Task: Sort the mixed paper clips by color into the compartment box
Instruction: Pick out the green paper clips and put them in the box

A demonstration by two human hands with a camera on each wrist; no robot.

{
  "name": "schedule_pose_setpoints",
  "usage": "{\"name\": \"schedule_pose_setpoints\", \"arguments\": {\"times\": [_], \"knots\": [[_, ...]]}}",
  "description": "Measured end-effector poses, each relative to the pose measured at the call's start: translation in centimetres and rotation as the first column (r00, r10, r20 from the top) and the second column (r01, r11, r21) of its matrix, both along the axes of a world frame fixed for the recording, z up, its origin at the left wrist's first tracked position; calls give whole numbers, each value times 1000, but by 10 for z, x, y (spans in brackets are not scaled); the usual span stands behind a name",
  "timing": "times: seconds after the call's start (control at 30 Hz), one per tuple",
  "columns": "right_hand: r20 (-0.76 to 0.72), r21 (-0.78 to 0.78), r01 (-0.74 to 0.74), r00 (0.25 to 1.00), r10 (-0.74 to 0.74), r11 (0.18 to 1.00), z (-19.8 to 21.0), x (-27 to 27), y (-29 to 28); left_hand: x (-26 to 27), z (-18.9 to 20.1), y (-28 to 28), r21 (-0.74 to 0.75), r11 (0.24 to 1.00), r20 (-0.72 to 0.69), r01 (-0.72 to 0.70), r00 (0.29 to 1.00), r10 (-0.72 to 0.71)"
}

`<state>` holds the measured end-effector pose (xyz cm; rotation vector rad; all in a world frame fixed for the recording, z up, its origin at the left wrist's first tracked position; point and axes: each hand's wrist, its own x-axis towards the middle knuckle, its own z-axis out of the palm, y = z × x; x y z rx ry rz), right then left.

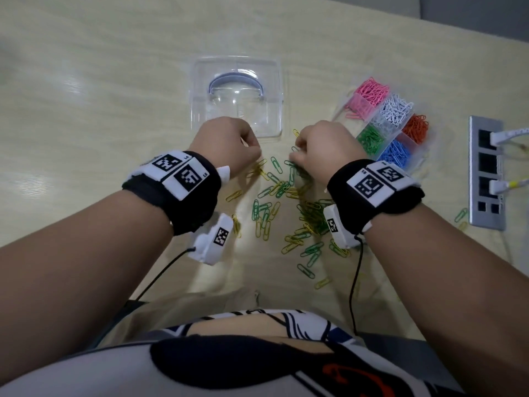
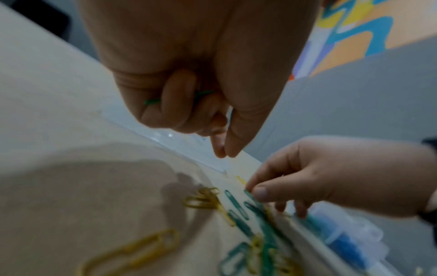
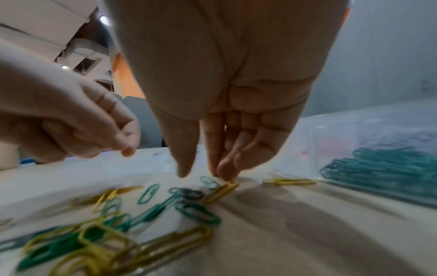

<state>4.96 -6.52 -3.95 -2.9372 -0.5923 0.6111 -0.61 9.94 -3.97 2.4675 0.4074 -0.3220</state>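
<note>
A loose pile of green and yellow paper clips (image 1: 286,196) lies on the table in front of me. The clear compartment box (image 1: 408,140) stands at the right with pink, white, orange, green (image 1: 370,138) and blue clips in separate cells. My left hand (image 2: 223,151) hovers over the pile's far left edge, its curled fingers holding green clips (image 2: 151,101) against the palm, with thumb and forefinger tips together. My right hand (image 3: 203,173) points down at the pile's far end. Its fingertips (image 3: 225,176) touch a yellow clip (image 3: 221,191), and the thumb stands apart.
A clear plastic lid (image 1: 237,96) lies just beyond the hands. A metal socket panel (image 1: 486,173) with plugged cables is set in the table at the far right, with stray clips (image 1: 461,216) beside it. Wrist-camera cables hang toward my body.
</note>
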Motion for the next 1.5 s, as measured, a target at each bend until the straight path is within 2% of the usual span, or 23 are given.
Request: {"name": "schedule_pose_setpoints", "arguments": {"times": [0.07, 0.1, 0.2, 0.27, 0.37, 0.47, 0.53, 0.63, 0.7, 0.77, 0.83, 0.93, 1.07, 1.2, 1.27, 1.37, 1.43, 1.5], "knots": [[2, -15, -40, 999, 40, 999, -4, -4, 5, -4, -1, -3, -161, 979, -73, -126, 991, 115], [20, -24, -58, 998, 58, 998, -6, -5, 6, -6, -1, -4, -259, 943, -136, -207, 975, 177], [64, -26, -75, 995, 76, 997, -12, -9, 8, -11, 4, -5, -472, 767, -363, -435, 888, 280], [66, -31, -79, 995, 81, 996, -15, -11, 9, -14, 7, -5, -521, 674, -471, -524, 835, 285], [5, -37, -67, 998, 67, 997, -15, -13, 10, -18, 9, -7, -576, 554, -541, -601, 788, 293], [-37, -41, -51, 998, 50, 998, -11, -14, 10, -21, 7, -12, -608, 490, -575, -625, 772, 271], [-51, 70, -12, 999, 15, 998, -5, -18, 10, -21, 6, -16, -620, 469, -587, -629, 768, 256], [-112, 385, 41, 994, 2, 922, 12, -31, 17, -19, 6, -23, -644, 427, -581, -634, 769, 265], [-95, 441, 3, 995, 44, 898, 19, -38, 20, -18, 7, -24, -663, 398, -592, -634, 770, 239], [-34, 414, 31, 999, -19, 910, 16, -33, 17, -19, 6, -22, -650, 377, -629, -660, 746, 221], [0, 286, 60, 998, -63, 956, 6, -23, 10, -20, 4, -18, -628, 377, -652, -681, 725, 223], [-32, 96, 13, 999, -10, 995, -8, -22, 7, -24, 7, -14, -609, 437, -653, -661, 732, 197], [-32, 66, -19, 999, 21, 998, -16, -27, 16, -30, 6, -9, -580, 500, -636, -643, 741, 215], [-84, -5, -32, 996, 32, 999, -14, -29, 20, -32, 5, -8, -583, 476, -627, -659, 737, 252], [-71, 91, -35, 997, 42, 995, -7, -33, 18, -33, 6, -10, -593, 467, -620, -656, 742, 255], [-169, 366, -13, 982, 80, 931, 7, -44, 19, -32, 5, -14, -613, 449, -618, -650, 749, 240], [-157, 416, -5, 984, 78, 909, 7, -49, 19, -32, 4, -17, -627, 428, -630, -651, 747, 213], [-70, 390, 28, 998, -1, 920, 0, -45, 13, -34, 3, -18, -623, 416, -641, -662, 737, 215]]}}
